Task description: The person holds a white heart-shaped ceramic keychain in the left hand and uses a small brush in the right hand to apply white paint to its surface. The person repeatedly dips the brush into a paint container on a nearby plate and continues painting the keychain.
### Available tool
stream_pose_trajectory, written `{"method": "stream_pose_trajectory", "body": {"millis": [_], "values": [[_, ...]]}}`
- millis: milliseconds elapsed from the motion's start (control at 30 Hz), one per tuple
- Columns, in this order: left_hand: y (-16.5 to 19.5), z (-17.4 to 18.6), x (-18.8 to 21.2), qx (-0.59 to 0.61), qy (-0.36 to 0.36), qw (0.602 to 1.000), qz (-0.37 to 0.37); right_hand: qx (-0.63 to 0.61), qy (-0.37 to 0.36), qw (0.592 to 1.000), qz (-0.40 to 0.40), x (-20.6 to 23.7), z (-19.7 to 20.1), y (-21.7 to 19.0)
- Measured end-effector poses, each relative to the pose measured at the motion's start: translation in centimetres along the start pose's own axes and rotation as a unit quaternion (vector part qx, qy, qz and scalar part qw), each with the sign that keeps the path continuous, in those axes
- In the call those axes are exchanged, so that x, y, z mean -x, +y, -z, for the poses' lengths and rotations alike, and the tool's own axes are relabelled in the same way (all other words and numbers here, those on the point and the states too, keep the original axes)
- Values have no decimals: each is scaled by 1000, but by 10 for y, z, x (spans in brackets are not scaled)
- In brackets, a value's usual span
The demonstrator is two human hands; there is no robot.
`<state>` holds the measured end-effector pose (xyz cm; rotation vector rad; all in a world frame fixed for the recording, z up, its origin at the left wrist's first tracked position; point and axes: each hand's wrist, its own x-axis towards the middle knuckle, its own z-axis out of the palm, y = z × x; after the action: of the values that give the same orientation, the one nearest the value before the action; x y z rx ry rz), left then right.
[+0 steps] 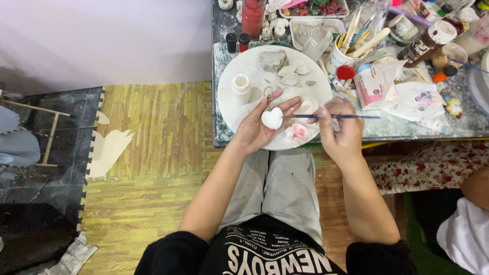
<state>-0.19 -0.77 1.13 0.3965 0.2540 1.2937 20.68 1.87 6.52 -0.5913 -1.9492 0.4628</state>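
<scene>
heart (pixel 272 118): matt white plaster | keyring (pixel 268 93): metal | floor mat (pixel 153 132): textured foam

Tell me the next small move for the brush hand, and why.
Probably ease the paintbrush tip leftward onto the white heart charm. The left hand cradles the heart face up; it looks unpainted. The right hand holds the brush level, with its tip right at the heart's edge.

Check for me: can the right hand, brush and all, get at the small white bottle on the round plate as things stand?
Probably not directly: the left hand with the white heart sits between the right hand and the small white bottle; the plate above it lies open.
</scene>
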Motion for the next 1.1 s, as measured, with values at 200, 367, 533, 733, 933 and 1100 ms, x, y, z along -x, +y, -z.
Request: {"method": "stream_pose_trajectory", "body": {"millis": [200,367,533,733,933,1100], "values": [[0,0,0,19,-5,1000,1,-17,32,996,84,3,-2,8],[-1,1,-2,31,0,1000,-5,36,-61,989,132,6,1,9],[0,3,-2,14,-6,1000,1,51,-66,988,128,13,7,6],[-1,4,-2,32,-5,999,-7,42,-40,983,171,21,1,14],[1,0,-3,11,14,1000,-8,14,-52,983,174,32,-2,26],[1,-2,0,17,3,1000,-5,35,-1,984,174,38,-3,26]]}}
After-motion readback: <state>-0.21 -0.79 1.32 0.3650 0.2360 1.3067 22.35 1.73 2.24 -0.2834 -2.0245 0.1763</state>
